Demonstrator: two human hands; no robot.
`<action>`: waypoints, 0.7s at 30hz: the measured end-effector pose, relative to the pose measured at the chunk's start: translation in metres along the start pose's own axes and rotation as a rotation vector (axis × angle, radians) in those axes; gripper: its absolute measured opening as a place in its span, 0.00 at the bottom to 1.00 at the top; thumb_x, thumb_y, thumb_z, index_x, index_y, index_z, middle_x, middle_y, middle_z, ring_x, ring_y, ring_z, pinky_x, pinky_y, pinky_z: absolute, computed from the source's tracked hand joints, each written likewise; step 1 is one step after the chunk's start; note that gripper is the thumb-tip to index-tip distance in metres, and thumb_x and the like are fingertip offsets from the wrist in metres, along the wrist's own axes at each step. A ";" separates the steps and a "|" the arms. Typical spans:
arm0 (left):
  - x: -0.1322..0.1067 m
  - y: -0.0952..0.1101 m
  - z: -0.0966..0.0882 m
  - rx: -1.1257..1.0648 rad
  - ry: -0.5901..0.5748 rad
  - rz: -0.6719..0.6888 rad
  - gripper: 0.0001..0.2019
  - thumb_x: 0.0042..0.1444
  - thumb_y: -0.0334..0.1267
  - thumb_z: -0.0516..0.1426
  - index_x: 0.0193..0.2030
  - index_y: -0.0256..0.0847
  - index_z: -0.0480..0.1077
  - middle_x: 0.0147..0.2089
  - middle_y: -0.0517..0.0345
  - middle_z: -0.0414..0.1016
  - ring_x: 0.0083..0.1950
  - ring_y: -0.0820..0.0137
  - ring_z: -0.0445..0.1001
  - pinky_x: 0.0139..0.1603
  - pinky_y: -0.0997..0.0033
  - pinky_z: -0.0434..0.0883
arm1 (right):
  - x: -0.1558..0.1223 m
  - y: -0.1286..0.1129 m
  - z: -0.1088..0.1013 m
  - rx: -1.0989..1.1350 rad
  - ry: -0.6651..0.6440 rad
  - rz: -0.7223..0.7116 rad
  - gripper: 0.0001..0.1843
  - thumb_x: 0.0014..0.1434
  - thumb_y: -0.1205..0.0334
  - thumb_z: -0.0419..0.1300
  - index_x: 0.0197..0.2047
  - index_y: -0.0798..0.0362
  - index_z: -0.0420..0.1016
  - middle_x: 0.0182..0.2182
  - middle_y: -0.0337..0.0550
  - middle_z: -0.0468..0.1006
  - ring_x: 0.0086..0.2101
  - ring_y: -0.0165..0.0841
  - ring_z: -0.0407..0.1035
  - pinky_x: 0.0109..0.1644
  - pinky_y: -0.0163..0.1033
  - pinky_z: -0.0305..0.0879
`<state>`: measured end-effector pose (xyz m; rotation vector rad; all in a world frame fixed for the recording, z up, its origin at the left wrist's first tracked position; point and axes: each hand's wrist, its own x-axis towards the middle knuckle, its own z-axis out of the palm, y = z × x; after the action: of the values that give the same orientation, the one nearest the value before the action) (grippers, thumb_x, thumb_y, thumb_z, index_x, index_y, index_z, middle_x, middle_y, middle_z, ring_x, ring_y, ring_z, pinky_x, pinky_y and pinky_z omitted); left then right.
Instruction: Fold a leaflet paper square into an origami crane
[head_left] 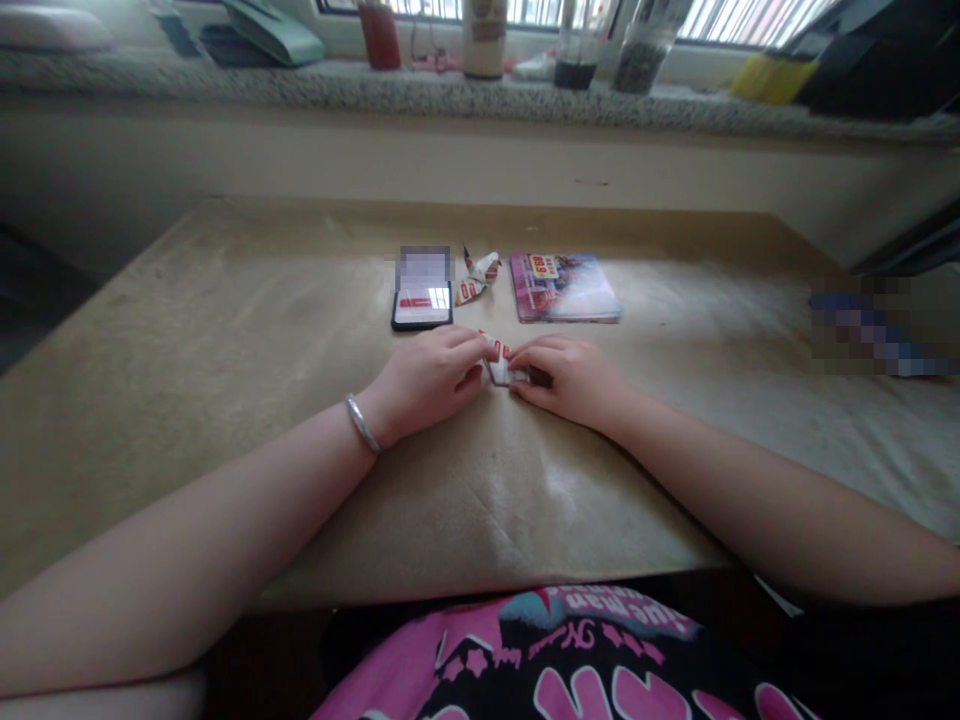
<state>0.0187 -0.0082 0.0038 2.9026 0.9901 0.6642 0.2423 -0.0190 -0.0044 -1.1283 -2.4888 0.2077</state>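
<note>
Between my two hands, on the tabletop, lies a small folded piece of printed paper (498,372), white with red marks. My left hand (431,380), with a silver bangle on its wrist, presses the paper's left side with its fingertips. From the right, my right hand (566,378) pinches the paper's other edge between thumb and fingers. Parts of the paper are hidden under the fingertips. Just beyond the hands sits a folded paper figure (478,277) with pointed ends, made of similar printed paper.
A phone (422,290) with a lit screen lies behind my left hand. A stack of colourful leaflets (564,288) lies behind my right. At the far right of the table (225,400) is a blurred bluish item (874,330). Several jars and bottles stand on the stone windowsill (315,88).
</note>
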 end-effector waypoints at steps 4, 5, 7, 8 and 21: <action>0.000 -0.004 0.002 -0.002 -0.036 -0.001 0.12 0.62 0.40 0.54 0.47 0.39 0.74 0.48 0.50 0.77 0.49 0.64 0.72 0.52 0.62 0.69 | 0.000 0.004 0.002 0.111 -0.032 -0.148 0.10 0.59 0.64 0.58 0.43 0.51 0.77 0.46 0.46 0.80 0.48 0.37 0.73 0.54 0.44 0.68; -0.001 -0.006 0.002 -0.013 -0.061 0.006 0.12 0.63 0.41 0.54 0.46 0.40 0.75 0.48 0.51 0.77 0.48 0.65 0.72 0.51 0.63 0.69 | 0.000 0.004 0.002 0.125 -0.037 -0.172 0.10 0.60 0.65 0.57 0.43 0.51 0.77 0.47 0.46 0.80 0.49 0.36 0.73 0.55 0.44 0.68; -0.002 -0.008 0.002 -0.025 -0.087 0.014 0.13 0.63 0.43 0.54 0.46 0.41 0.76 0.47 0.52 0.78 0.46 0.66 0.72 0.50 0.65 0.69 | 0.000 0.005 0.003 0.115 -0.046 -0.189 0.10 0.60 0.65 0.56 0.43 0.51 0.77 0.47 0.46 0.80 0.50 0.36 0.72 0.55 0.43 0.67; -0.002 -0.008 0.001 -0.022 -0.091 0.013 0.13 0.63 0.44 0.54 0.46 0.41 0.76 0.46 0.52 0.78 0.45 0.66 0.72 0.49 0.65 0.69 | -0.001 0.004 0.002 0.092 -0.050 -0.187 0.10 0.60 0.65 0.56 0.44 0.51 0.77 0.47 0.46 0.79 0.49 0.37 0.72 0.55 0.43 0.67; -0.001 -0.006 0.003 0.033 -0.088 -0.093 0.10 0.61 0.38 0.56 0.34 0.38 0.78 0.34 0.54 0.75 0.36 0.69 0.70 0.36 0.70 0.66 | 0.001 -0.005 0.001 -0.117 0.022 0.059 0.09 0.61 0.60 0.56 0.34 0.53 0.77 0.34 0.47 0.77 0.39 0.38 0.69 0.40 0.40 0.62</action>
<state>0.0163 -0.0037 0.0002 2.8638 1.1274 0.5153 0.2384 -0.0216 -0.0034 -1.2453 -2.4774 0.0664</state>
